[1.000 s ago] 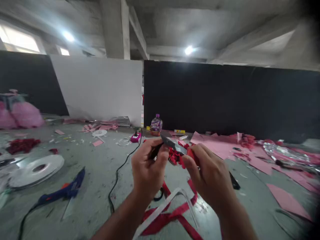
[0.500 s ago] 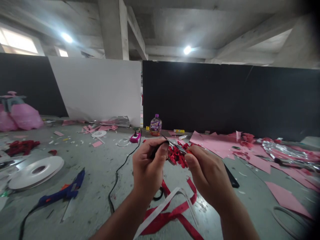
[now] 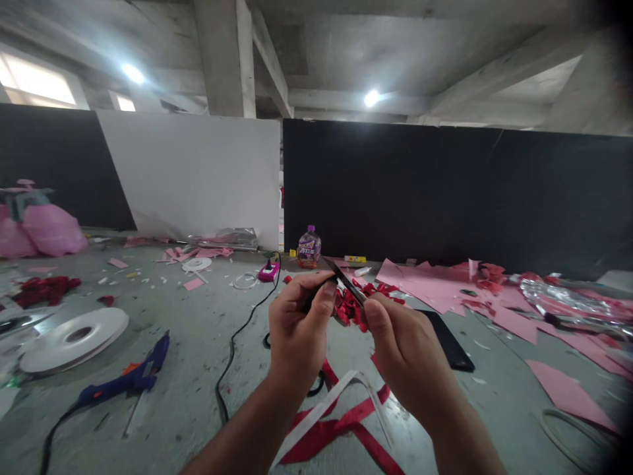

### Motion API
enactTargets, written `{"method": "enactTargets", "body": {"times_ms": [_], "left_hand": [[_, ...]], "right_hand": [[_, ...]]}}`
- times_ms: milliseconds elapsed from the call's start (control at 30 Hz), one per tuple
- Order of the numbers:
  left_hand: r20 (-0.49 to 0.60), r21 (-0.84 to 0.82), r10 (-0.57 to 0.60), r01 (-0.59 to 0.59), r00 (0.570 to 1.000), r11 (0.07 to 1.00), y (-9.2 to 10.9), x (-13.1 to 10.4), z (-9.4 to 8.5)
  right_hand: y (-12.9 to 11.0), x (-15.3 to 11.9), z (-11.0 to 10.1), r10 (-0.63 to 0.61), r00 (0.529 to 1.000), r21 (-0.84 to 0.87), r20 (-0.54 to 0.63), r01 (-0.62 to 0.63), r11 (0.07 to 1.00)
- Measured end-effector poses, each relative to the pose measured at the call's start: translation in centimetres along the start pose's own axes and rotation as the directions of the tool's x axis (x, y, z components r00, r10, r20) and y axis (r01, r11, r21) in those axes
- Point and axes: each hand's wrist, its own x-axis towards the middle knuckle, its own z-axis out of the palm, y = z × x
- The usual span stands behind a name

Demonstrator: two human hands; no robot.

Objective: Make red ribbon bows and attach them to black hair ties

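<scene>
Near the middle of the view, a thin dark blade-like piece [image 3: 347, 280] spans the gap between my hands. My left hand [image 3: 302, 320] is closed, with thumb and fingers pinching a small dark item that is mostly hidden. The fingers of my right hand [image 3: 403, 336] are closed on the lower end of the blade-like piece. Red ribbon petals [image 3: 349, 311] show behind and between the hands. Below them, red ribbon [image 3: 321, 443] and a white strip [image 3: 316, 415] lie on the grey table [image 3: 188, 369].
On the left are a blue glue gun [image 3: 123, 382], a white ribbon spool [image 3: 74, 340] and red pieces [image 3: 44, 290]. A bottle [image 3: 309, 247] stands behind my hands. Pink sheets [image 3: 425, 284] and a black flat object [image 3: 450, 343] lie to the right.
The dark blade-like piece now shows wider and more fully between my hands. My left hand has shifted slightly right, and more of the black flat object is visible.
</scene>
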Motion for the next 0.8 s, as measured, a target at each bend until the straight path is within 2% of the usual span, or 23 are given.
{"method": "enactTargets", "body": {"times_ms": [233,467,800], "left_hand": [[-0.019,-0.156,-0.165,0.16,0.986,0.975,0.8,-0.3,0.7],[-0.069,-0.311,-0.265,0.232,0.962,0.922,1.9,0.4,1.5],[-0.07,-0.231,-0.283,0.26,0.957,0.938,1.6,0.7,1.2]], "right_hand": [[-0.5,0.0,0.4,0.008,1.0,0.082,0.011,-0.008,0.997],[-1.0,-0.2,0.3,0.041,0.998,0.12,0.056,-0.048,0.992],[-0.8,-0.3,-0.2,0.099,0.987,0.174,0.124,-0.12,0.977]]}}
